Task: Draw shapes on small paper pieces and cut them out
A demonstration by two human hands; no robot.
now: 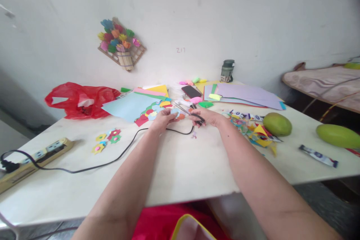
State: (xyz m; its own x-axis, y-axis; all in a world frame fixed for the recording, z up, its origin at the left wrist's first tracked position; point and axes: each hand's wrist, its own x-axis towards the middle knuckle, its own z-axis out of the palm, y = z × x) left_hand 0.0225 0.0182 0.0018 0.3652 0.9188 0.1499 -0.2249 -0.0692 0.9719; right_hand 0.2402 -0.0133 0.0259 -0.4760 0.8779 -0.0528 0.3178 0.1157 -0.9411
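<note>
Near the middle of the white table (pixel 194 165), my right hand (pixel 204 116) is closed around the dark handles of a pair of scissors (pixel 183 108), whose blades point up and left. My left hand (pixel 165 119) pinches a small light blue paper piece (pixel 176 111) beside the blades. Orange round paper pieces (pixel 180 116) lie by the fingertips. Just behind my left hand are colourful cut paper shapes (pixel 143 119) in red, yellow and green. Tiny purple scraps (pixel 194 135) rest in front of the scissors.
A black cable (pixel 92 167) runs from a power strip (pixel 42 157) across the table. Paper flowers (pixel 114 137), a red bag (pixel 81 101) and paper sheets (pixel 123 107) are left; scraps (pixel 253 131), green fruits (pixel 277 124) and a tube (pixel 317 155) right; a phone (pixel 191 91) behind.
</note>
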